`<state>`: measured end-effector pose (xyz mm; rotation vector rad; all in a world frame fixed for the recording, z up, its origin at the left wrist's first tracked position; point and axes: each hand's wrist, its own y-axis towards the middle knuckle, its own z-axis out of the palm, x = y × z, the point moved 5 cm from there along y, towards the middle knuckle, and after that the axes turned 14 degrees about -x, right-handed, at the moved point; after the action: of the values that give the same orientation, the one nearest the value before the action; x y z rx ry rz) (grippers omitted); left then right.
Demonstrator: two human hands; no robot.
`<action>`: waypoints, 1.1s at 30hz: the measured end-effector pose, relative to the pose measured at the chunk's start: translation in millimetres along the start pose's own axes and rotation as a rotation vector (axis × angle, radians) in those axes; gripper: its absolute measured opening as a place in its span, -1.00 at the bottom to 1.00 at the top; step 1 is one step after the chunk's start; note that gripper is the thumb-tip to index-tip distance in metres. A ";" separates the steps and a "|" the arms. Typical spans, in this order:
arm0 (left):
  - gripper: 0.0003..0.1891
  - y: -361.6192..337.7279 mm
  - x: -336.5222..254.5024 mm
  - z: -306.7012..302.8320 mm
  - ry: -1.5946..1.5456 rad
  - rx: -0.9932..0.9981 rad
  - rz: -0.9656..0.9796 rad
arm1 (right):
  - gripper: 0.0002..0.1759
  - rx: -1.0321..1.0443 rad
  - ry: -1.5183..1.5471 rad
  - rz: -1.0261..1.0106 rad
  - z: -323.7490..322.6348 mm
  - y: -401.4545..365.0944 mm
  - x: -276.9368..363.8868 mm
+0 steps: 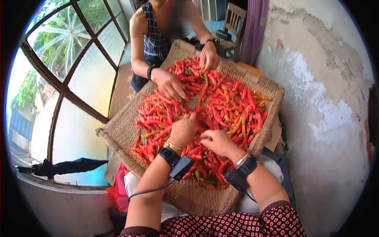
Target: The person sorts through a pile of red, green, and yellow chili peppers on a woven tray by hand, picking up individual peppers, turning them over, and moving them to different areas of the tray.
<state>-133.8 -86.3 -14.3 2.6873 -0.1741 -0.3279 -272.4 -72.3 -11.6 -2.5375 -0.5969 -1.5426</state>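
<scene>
Red chili peppers point(158, 110) lie heaped across a large square woven tray point(120, 114), with a few orange and green ones among them. My left hand point(184, 129) reaches into the middle of the heap, its fingers drawn together; anything in them is hidden. Just to its right, my right hand point(218, 142) rests low over the peppers with curled fingers, thumb close to the forefinger. What it pinches, if anything, I cannot make out. Both wrists wear bracelets and black straps with small devices.
Across the tray sits another person point(152, 39), both hands among the peppers at the far side. A framed window point(89, 91) stands on the left, with a folded dark umbrella point(69, 167) by its sill. On the right rises a peeling wall point(316, 118); a wooden chair point(235, 19) stands behind.
</scene>
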 end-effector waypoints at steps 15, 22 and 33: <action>-0.65 -24.9 24.0 -46.4 -0.489 0.415 0.160 | -0.72 0.181 -0.463 -0.190 -18.1 7.9 11.5; -0.77 -13.1 44.3 -54.8 -0.684 0.465 -0.249 | -0.72 0.242 -0.516 -0.224 -3.9 9.0 14.2; -0.60 5.8 71.4 -52.4 -1.264 -0.225 -0.567 | -0.67 0.301 -0.669 -0.272 17.2 0.1 3.3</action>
<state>-51.9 -83.0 19.9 1.8632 0.2602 -2.0039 -256.7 -66.5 -16.9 -2.7664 -1.1791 -0.5387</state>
